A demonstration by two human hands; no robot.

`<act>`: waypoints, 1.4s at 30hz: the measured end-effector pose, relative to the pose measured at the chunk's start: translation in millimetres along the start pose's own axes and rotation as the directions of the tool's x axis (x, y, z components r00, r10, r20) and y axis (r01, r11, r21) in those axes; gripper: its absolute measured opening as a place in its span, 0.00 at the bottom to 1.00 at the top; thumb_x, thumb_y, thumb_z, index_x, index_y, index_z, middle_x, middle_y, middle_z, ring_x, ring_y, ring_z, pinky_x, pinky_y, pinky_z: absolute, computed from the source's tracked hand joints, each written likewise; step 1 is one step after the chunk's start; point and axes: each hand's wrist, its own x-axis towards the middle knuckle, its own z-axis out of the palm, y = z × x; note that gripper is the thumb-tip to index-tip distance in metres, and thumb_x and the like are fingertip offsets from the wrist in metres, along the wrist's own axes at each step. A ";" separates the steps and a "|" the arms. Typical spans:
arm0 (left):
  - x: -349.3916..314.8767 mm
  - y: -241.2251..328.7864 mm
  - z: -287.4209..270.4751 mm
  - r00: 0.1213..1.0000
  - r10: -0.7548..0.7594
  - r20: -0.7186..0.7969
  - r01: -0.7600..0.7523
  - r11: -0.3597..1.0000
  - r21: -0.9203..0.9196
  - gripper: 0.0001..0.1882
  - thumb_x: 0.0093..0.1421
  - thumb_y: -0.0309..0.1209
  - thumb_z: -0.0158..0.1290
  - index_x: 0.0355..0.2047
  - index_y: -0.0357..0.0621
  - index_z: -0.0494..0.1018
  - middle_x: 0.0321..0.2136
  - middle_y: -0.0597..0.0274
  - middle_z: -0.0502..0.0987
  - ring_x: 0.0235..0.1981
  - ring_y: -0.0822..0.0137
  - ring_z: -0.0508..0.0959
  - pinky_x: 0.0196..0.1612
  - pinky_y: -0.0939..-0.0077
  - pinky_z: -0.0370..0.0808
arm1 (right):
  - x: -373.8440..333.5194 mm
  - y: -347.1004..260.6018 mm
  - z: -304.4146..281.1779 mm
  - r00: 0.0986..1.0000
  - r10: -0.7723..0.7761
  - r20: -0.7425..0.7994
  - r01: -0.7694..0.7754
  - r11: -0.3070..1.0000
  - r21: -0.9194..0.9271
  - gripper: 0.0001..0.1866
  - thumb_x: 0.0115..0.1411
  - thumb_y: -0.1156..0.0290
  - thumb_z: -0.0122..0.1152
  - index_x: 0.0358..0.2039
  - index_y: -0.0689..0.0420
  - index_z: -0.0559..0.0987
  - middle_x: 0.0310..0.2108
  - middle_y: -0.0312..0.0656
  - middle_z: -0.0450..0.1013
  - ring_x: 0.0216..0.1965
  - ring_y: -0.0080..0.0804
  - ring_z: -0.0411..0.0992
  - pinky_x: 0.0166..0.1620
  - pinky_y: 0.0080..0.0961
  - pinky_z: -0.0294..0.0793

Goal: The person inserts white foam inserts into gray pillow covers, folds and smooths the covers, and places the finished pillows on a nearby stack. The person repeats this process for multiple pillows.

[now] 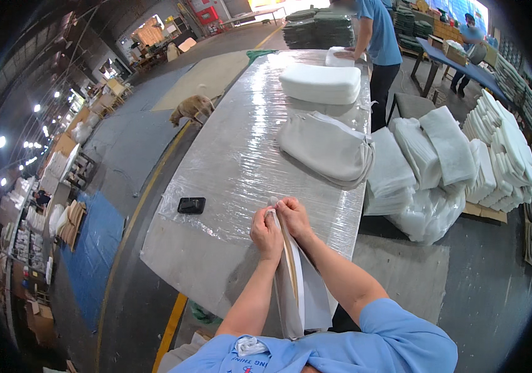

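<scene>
A light grey fabric cover (319,301) with a white edge strip and a tan line along its opening hangs between my forearms toward my body. My left hand (267,237) pinches its far end, fingers closed on the cloth. Close beside it, my right hand (294,217) is also closed on that end; the fingertips hide the exact spot. Beyond my hands, a pile of folded grey fabric covers (322,146) lies on the table (228,149), which is wrapped in clear plastic. A small black device (191,205) rests to the left of my hands.
Past the grey covers sits a stack of white foam pads (320,86). A co-worker in a blue shirt (379,37) touches another white pad (339,57) at the far end. More white pads (390,165) crowd the right side. A dog (192,109) stands left of the table.
</scene>
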 end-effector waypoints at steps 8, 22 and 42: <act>-7.2 -17.2 -19.1 0.992 0.113 0.055 -0.113 0.994 0.009 0.07 0.68 0.23 0.50 0.44 0.38 0.77 0.42 0.49 0.82 0.44 0.48 0.82 0.48 0.57 0.77 | -31.2 -9.6 10.2 0.997 -0.052 0.051 0.047 0.995 0.092 0.13 0.71 0.63 0.61 0.34 0.58 0.84 0.35 0.34 0.71 0.41 0.27 0.67 0.50 0.25 0.67; 43.1 -72.4 -16.4 0.828 -0.329 0.455 0.561 0.477 -0.677 0.24 0.78 0.48 0.44 0.53 0.38 0.75 0.58 0.56 0.78 0.56 0.62 0.77 0.59 0.62 0.74 | 94.5 -19.9 -2.1 0.811 0.371 0.452 -0.511 0.826 0.238 0.42 0.74 0.31 0.31 0.60 0.54 0.78 0.48 0.40 0.76 0.50 0.36 0.74 0.55 0.37 0.74; 58.7 -107.8 33.4 0.685 -0.100 0.722 0.647 0.541 -0.538 0.33 0.77 0.57 0.39 0.68 0.45 0.66 0.62 0.57 0.69 0.66 0.61 0.67 0.69 0.65 0.63 | 72.7 57.2 8.4 0.975 0.027 0.220 0.001 0.992 -0.129 0.42 0.76 0.36 0.41 0.78 0.54 0.55 0.55 0.41 0.67 0.55 0.32 0.66 0.65 0.32 0.63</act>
